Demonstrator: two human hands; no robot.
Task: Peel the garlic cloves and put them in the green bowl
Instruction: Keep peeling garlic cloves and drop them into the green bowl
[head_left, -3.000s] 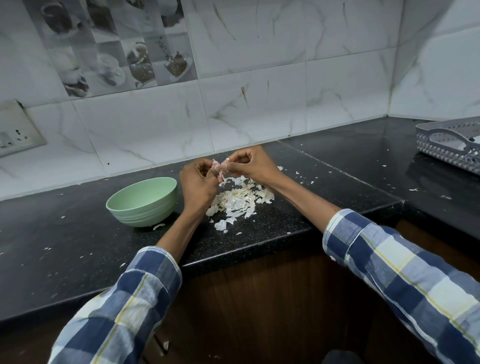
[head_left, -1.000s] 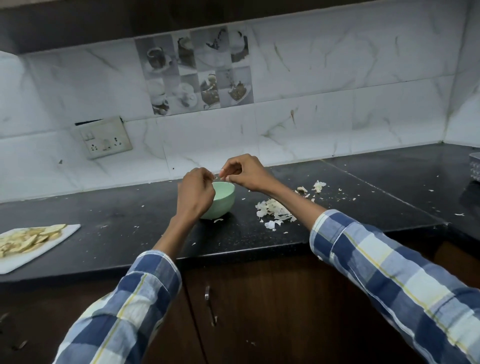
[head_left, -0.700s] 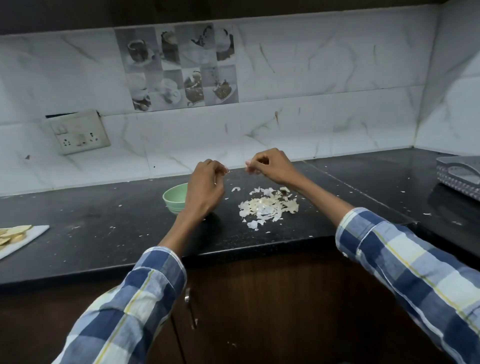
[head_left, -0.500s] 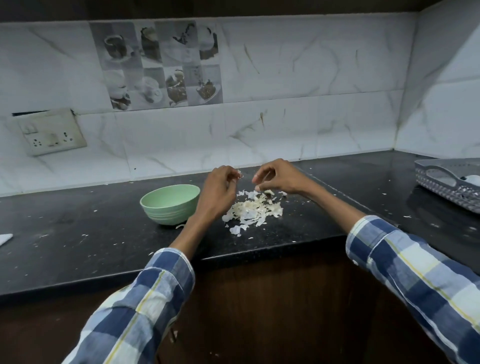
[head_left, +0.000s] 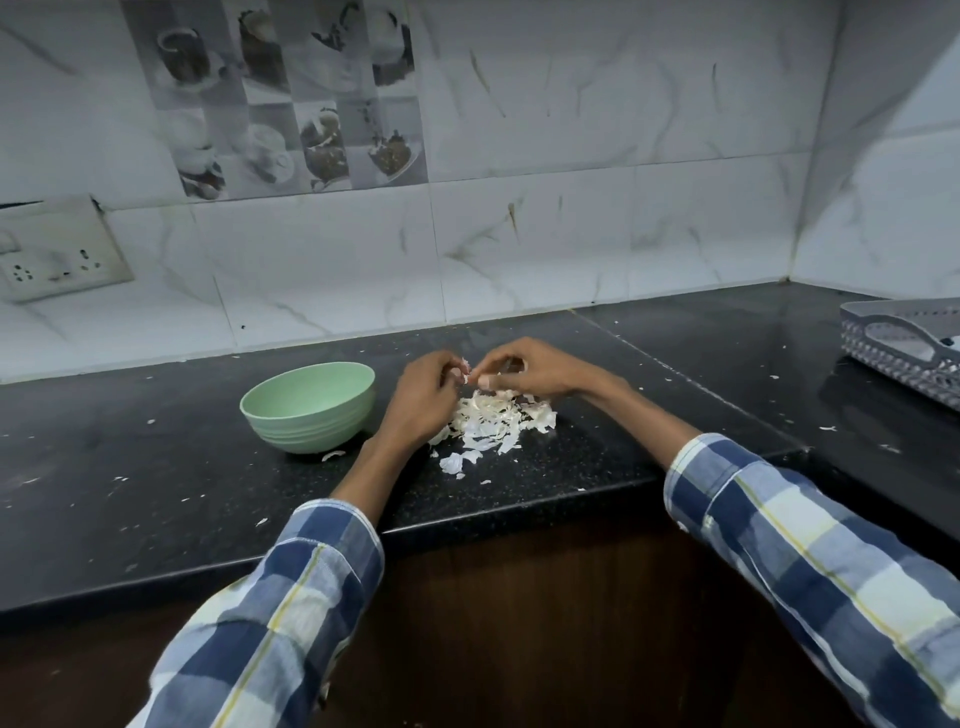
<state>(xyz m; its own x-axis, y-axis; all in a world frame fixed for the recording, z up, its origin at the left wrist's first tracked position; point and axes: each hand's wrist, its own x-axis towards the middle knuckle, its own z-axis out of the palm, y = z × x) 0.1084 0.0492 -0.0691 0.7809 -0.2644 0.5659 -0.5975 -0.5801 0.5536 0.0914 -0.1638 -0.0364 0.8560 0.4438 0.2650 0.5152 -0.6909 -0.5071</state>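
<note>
Your left hand (head_left: 423, 400) and right hand (head_left: 524, 370) meet fingertip to fingertip above the pile of garlic skins (head_left: 493, 423), both with curled fingers pinching a small pale garlic clove (head_left: 466, 375) between them. The clove is too small to tell its long axis. Below the hands, the skins lie heaped on the black surface (head_left: 156, 467). The green bowl (head_left: 309, 405) stands just beside your left hand, on its outer side, so that hand is nearer for the drop. Its contents are hidden. A grey basket (head_left: 904, 348) sits far right.
</note>
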